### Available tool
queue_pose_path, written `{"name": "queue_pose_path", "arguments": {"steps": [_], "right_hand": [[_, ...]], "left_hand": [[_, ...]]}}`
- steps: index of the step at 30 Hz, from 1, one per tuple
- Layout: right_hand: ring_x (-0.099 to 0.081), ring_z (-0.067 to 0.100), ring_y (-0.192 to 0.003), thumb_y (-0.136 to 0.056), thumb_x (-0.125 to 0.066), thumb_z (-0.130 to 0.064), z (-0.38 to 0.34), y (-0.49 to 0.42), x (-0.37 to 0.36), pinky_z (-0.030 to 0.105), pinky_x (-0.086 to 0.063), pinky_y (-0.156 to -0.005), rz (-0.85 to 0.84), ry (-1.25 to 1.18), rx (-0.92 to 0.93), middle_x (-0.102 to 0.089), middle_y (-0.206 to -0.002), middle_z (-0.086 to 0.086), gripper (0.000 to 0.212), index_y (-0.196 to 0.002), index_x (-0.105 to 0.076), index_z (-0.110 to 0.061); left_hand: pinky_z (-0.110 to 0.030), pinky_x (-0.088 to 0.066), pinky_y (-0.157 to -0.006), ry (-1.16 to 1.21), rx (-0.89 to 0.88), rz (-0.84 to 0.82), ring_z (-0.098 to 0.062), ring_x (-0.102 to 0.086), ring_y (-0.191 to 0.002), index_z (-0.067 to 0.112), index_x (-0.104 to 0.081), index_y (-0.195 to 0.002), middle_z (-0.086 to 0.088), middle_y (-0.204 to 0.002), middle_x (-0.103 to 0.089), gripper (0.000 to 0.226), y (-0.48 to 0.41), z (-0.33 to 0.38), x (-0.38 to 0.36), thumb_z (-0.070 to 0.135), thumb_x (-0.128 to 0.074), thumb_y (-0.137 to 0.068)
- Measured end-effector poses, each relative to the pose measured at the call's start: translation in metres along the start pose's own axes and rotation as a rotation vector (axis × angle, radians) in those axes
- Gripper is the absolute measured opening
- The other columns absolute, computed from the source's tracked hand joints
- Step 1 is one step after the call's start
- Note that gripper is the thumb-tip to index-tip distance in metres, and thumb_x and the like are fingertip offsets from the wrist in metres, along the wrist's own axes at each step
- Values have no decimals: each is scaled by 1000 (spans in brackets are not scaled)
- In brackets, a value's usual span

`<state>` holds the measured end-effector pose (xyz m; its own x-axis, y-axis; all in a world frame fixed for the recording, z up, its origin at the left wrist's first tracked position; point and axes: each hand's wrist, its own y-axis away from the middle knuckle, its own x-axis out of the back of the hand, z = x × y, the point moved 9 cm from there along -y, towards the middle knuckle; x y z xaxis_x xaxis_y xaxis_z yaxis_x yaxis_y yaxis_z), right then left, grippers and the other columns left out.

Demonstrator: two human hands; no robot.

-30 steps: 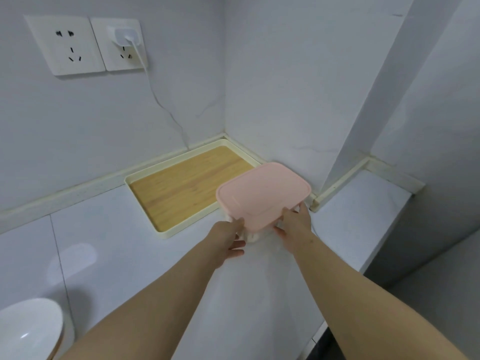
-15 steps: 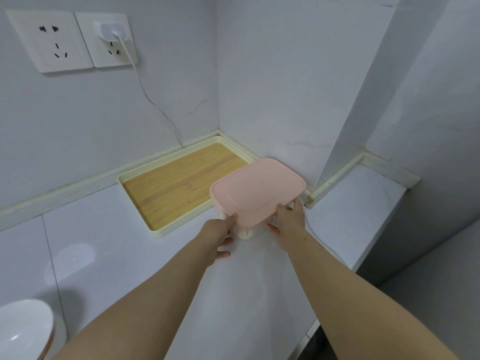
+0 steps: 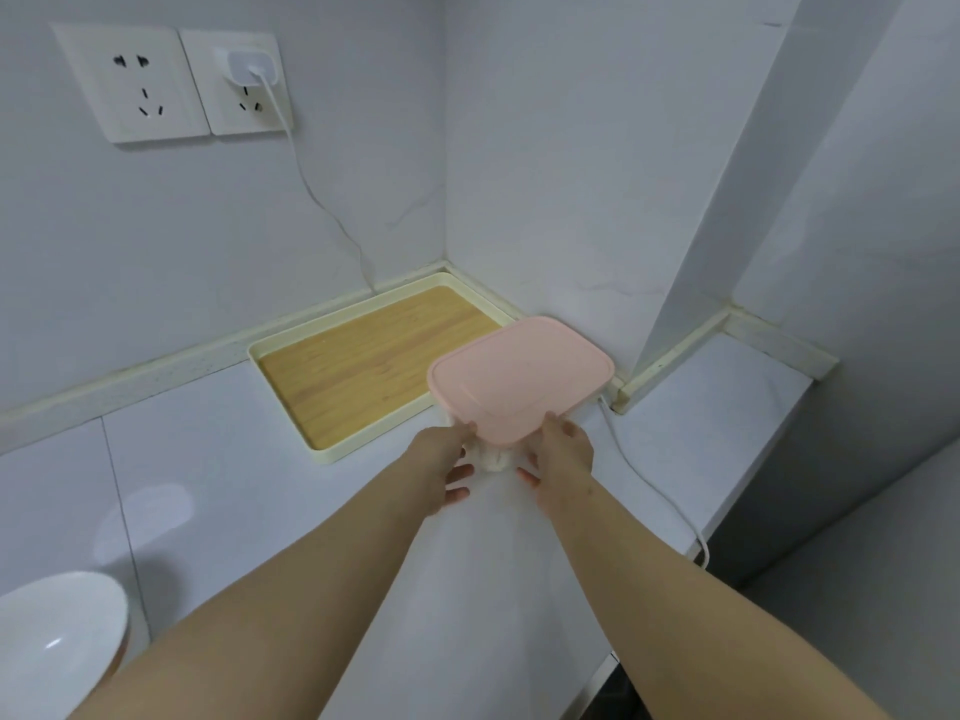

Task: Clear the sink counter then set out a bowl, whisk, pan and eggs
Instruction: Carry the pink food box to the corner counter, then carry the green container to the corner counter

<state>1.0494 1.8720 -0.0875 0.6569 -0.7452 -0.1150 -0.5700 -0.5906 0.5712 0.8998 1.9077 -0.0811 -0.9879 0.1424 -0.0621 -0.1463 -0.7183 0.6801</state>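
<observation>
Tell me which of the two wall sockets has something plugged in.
The right-hand socket, nearer the wall corner: a white charger sits in it, its cable trailing down the wall. The left-hand socket is bare.

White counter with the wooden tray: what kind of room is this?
Probably a home kitchen corner: a white counter, wall sockets above it, a white bowl, and a pink-lidded box held by the left hand and right hand.
</observation>
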Motion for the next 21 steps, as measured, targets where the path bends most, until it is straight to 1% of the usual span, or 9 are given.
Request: {"name": "queue_pose_path", "arguments": {"steps": [1,4,6,8,9,11,15,18,21], "right_hand": [[-56,25,-101,-97,-46,-32,6,6,-1,37,-51,-78,-13,2,-37,-57,-113,6,35,-128,-48,-17],[-52,20,-71,-94,-49,-34,25,26,-8,31,-46,-63,-66,4,-125,-54,-85,6,31,-111,-53,-8],[-49,19,-65,-94,-48,-30,37,43,-16,32,-46,-67,-121,6,-176,-53,-79,7,27,-102,-52,-5],[-50,19,-64,-98,-42,-27,47,56,-24,36,-47,-78,-168,34,-207,-55,-78,7,25,-100,-51,-4],[-50,19,-64,-98,-40,-26,51,64,-29,36,-45,-79,-190,52,-211,-56,-79,7,24,-100,-51,-4],[-51,18,-65,-98,-39,-22,58,81,-41,33,-43,-76,-238,83,-219,-57,-81,7,21,-100,-52,-5],[-54,17,-67,-96,-42,-17,69,118,-72,27,-44,-62,-330,153,-204,-59,-80,5,17,-101,-53,-6],[-56,16,-68,-96,-42,-15,76,148,-100,26,-44,-61,-408,186,-174,-59,-80,5,16,-102,-54,-6],[-55,16,-66,-95,-43,-13,92,190,-136,26,-44,-62,-505,202,-180,-59,-78,4,12,-99,-53,-7]], "left_hand": [[-37,-44,-80,14,-10,1,-22,-54,-98,12,-49,-126,-6,-115,-53,39,2,1,2,30,-56,-92],[-36,-45,-78,77,-38,11,-22,-57,-92,13,-52,-123,-5,-101,-57,33,9,3,11,27,-54,-93],[-34,-47,-72,111,-60,34,-18,-59,-81,11,-54,-117,-3,-87,-59,25,16,2,23,22,-51,-95],[-30,-46,-66,127,-83,62,-15,-58,-73,12,-55,-111,-3,-81,-59,19,22,0,35,18,-48,-95],[-29,-45,-64,134,-94,76,-14,-58,-71,11,-55,-109,-3,-80,-59,16,26,-1,42,16,-48,-95],[-28,-45,-63,137,-125,110,-14,-57,-69,10,-54,-104,-3,-78,-59,12,36,-1,58,14,-47,-94],[-27,-46,-64,128,-195,169,-14,-57,-69,12,-55,-89,-3,-78,-59,9,64,-2,104,13,-47,-94],[-27,-45,-65,126,-270,210,-13,-57,-69,15,-52,-81,-3,-79,-59,14,88,-2,142,14,-48,-94],[-27,-45,-66,146,-346,270,-13,-57,-70,15,-54,-84,-3,-79,-59,12,118,-2,192,15,-48,-94]]}}
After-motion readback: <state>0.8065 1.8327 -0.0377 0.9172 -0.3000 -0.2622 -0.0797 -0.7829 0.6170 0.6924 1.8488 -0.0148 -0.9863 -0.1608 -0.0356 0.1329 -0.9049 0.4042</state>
